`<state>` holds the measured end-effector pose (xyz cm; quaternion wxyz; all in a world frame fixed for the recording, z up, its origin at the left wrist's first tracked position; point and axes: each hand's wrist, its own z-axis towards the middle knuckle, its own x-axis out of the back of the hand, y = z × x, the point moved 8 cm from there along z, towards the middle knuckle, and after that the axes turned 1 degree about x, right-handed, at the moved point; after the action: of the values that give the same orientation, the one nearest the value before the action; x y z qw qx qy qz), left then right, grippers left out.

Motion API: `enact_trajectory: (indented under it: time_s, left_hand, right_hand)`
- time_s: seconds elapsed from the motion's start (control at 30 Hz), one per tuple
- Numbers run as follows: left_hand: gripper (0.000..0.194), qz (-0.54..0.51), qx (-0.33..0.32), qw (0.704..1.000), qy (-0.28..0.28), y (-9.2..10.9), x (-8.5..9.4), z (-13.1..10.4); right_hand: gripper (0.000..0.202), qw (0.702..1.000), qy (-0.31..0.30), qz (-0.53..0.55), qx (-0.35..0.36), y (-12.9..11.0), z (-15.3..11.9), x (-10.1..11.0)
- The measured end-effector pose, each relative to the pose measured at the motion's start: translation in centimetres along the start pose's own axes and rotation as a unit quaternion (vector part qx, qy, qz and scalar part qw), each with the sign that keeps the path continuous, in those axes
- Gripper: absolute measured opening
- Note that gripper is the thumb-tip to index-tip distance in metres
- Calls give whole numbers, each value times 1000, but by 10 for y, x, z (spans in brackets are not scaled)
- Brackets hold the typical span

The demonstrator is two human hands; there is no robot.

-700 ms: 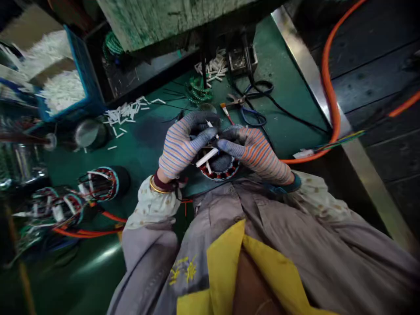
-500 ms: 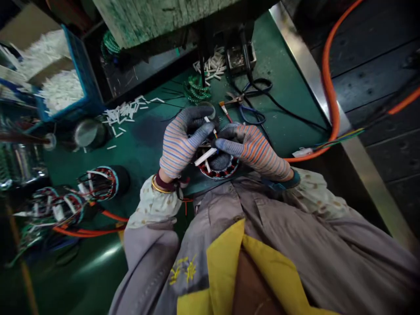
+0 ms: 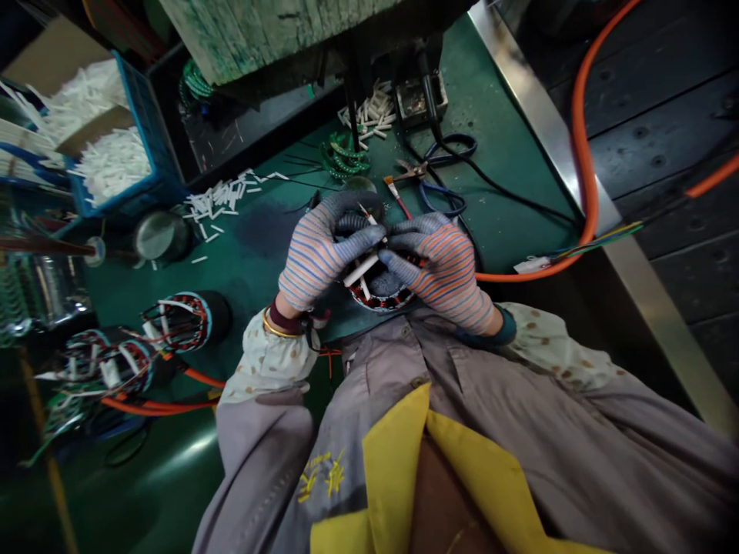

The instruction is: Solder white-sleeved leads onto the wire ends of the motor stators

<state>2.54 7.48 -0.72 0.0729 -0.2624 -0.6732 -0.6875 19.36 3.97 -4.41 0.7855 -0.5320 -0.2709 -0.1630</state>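
1 gloved right hand (image 3: 446,265) now hides more of the wound ring (image 3: 382,303).

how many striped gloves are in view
2: one glove on the left hand, the other on the right hand, both close by the wire-wound ring. No others show, though some may be hidden.

Head camera: on wearer's head, facing forward and down
Range: near, above the table (image 3: 251,296)
Centre: left hand (image 3: 315,258), right hand (image 3: 447,265)
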Motion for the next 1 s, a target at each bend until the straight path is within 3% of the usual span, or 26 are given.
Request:
enact_trajectory:
  time_s: [0.13,0.2,0.3,0.37,0.47,0.6,0.77,0.9,1.0]
  left_hand:
    - [40,94,-21,995,21,0,-6,-10]
    - [33,160,-59,985,18,8,-9,-19]
    - [27,241,-116,963,-11,21,-7,-27]
    - [27,283,-115,952,20,23,4,-22]
    - [30,329,-87,935,101,13,21,-5]
    - [28,341,-83,931,106,-10,17,16]
    - [28,330,-82,932,123,-19,20,18]
    - [29,293,-92,945,114,-27,23,24]
    - [24,275,-114,948,117,-21,26,22]
  right_hand:
    - [44,992,-88,90,-17,27,18,5]
    - [41,990,-102,87,-33,46,30,8]
    - [41,992,-92,-48,-79,71,53,-3]
    - [36,981,-112,-121,-99,78,65,-19]
    - [27,982,-112,-113,-100,73,72,-25]
    - [36,997,-72,-17,-32,41,64,0]
    - [36,993,-112,-11,43,17,52,2]
    - [34,987,-154,48,22,35,38,0]
    - [44,977,-93,177,-73,70,42,6]
